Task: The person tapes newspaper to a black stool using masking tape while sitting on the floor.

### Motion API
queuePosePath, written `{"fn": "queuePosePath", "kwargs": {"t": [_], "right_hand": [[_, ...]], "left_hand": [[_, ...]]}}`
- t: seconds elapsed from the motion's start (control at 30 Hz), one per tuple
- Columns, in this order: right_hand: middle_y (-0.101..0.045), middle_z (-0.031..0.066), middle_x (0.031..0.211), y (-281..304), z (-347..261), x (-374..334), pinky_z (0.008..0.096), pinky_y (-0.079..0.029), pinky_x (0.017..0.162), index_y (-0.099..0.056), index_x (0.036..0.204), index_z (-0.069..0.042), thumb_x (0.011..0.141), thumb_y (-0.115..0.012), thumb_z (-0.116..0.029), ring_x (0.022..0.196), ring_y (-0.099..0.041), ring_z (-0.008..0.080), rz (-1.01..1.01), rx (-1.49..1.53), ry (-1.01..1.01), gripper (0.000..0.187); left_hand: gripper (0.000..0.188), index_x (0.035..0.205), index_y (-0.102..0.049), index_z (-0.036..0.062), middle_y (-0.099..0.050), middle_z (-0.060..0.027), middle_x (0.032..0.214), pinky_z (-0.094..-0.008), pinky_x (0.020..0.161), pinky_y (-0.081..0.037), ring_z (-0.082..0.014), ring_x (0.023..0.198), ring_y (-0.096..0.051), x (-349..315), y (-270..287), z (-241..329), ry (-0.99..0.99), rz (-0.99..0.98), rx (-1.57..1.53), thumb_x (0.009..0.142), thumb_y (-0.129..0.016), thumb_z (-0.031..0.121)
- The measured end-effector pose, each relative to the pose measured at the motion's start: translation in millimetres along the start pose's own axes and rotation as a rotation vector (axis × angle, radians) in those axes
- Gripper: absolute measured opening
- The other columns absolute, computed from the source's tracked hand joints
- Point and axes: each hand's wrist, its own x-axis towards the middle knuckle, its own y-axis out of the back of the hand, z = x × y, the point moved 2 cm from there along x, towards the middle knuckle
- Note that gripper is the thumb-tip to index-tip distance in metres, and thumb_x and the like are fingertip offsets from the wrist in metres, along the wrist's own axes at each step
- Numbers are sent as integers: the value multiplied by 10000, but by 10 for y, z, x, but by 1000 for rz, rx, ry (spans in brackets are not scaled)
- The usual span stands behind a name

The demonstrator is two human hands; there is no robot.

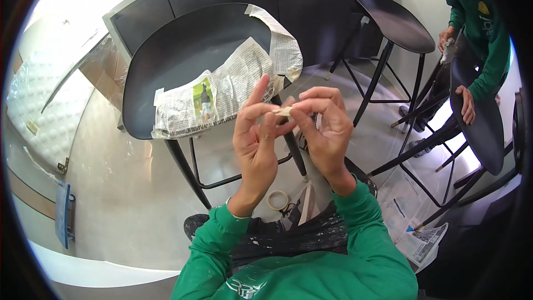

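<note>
My left hand (259, 144) and my right hand (328, 136) meet in front of me. Between their fingertips they pinch a small cream piece of masking tape (283, 111), which looks crumpled. Just beyond them stands a black bar stool (166, 50) with a curved seat. Printed newspaper (236, 80) covers the near part of that seat, and a narrower newspaper strip (285, 47) wraps its right rim. Pale tape holds the paper's edges. My hands partly hide the paper's right end and a stool leg.
A roll of masking tape (269, 200) lies on the floor near my legs. Another black stool (397, 25) stands by the dark counter (311, 11). At right, a co-worker in green (491, 50) handles a third stool (488, 128). Newspaper (425, 241) lies on the floor.
</note>
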Motion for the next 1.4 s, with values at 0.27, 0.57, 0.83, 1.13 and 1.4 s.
{"fn": "queuePosePath", "kwargs": {"t": [0.27,0.57,0.83,1.13,1.4], "right_hand": [[-722,92,978,276,-34,1154,332,-541,851,-718,941,-5,945,-762,-120,910,-681,183,-295,-107,71,123],[-718,78,835,-603,491,2190,331,-540,722,-724,891,-6,839,-819,-143,767,-674,187,-1232,-492,135,175],[-750,85,857,-1300,801,2207,376,-577,718,-756,893,-58,762,-871,-153,816,-733,224,-1557,-888,83,198],[-778,77,918,-1463,874,2179,398,-595,758,-766,895,-87,710,-926,-223,885,-755,250,-1575,-1065,72,280],[-788,42,936,-1507,945,2128,399,-579,805,-786,917,-124,684,-954,-305,924,-758,232,-1588,-1179,111,339]], "left_hand": [[603,1566,-491,64,-490,-241,1586,-527,1251,-295,-410,1528,-388,594,427,71,-339,-224,1118,1041,-657,311],[849,1530,-507,16,-479,-248,1592,-538,1260,-265,-419,1509,-408,846,681,-267,-87,-582,1543,1040,-420,703],[814,1548,-512,82,-445,-340,1572,-541,1248,-273,-478,1493,-403,824,687,-332,-85,-511,1579,1047,-378,709],[825,1554,-509,93,-437,-370,1560,-553,1243,-274,-497,1485,-405,826,694,-349,-97,-489,1592,1043,-360,723],[870,1563,-488,64,-449,-356,1559,-567,1243,-271,-493,1483,-410,859,717,-397,-84,-488,1567,1021,-413,741]]}}
